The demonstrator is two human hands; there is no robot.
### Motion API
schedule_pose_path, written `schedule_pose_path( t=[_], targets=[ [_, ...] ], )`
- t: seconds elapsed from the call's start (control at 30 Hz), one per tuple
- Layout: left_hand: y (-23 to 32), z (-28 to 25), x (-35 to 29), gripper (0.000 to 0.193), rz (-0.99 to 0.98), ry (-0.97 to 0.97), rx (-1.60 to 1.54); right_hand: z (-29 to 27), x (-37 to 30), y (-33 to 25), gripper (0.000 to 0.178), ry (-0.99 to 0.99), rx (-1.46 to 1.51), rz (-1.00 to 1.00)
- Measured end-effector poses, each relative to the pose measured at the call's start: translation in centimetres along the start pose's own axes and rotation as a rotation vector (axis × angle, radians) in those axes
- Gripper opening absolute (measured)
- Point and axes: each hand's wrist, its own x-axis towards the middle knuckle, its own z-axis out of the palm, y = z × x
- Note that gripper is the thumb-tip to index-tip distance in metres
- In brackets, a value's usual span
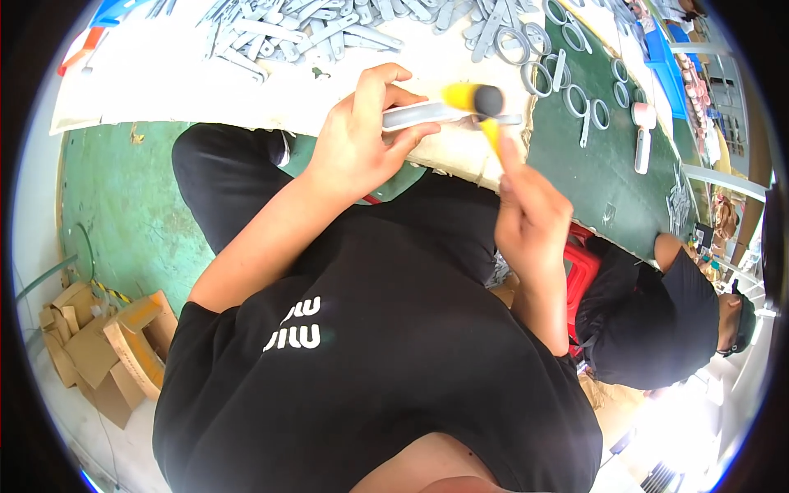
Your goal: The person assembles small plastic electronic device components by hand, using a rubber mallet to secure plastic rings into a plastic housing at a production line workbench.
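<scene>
Between the thumb and fingers of my left hand (357,135) is a long grey plastic handle part (415,115), held level just over the table's near edge. My right hand (532,209) is wrapped round the yellow grip of a small mallet (472,99) with a yellow and black head. The mallet head lies over the far end of the handle part and hides some of it; whether they touch I cannot tell. Beyond my hands, a heap of similar grey handle parts (329,29) spreads over the pale tabletop (164,82).
Several grey rings (538,80) lie on the dark green table (612,177) at the right, near a finished-looking pink and white piece (643,135). A co-worker in black (657,320) sits at the right. Cardboard boxes (103,349) stand on the floor at the left.
</scene>
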Motion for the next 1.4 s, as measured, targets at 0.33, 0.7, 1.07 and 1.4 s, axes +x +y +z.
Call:
schedule_pose_path(
  t=[0.33,0.7,1.07,1.4],
  targets=[
    [0.7,-0.6,0.4,0.076,-0.137,-0.036,-0.008,2.4,-1.9,0.9,0.054,0.302,0.207,-0.138],
    [0.7,-1.4,0.8,0.093,-0.276,-0.095,-0.028,2.9,0.3,-0.9,0.073,-0.107,0.088,-0.068],
    [-1.6,0.1,-0.5,0.053,0.329,0.08,0.268,1.3,-1.5,-0.1,0.05,0.324,0.115,-0.263],
    [-0.6,0.3,0.1,0.037,0.313,0.114,0.202,1.0,-0.4,0.2,0.055,0.032,0.093,0.181]
  ],
)
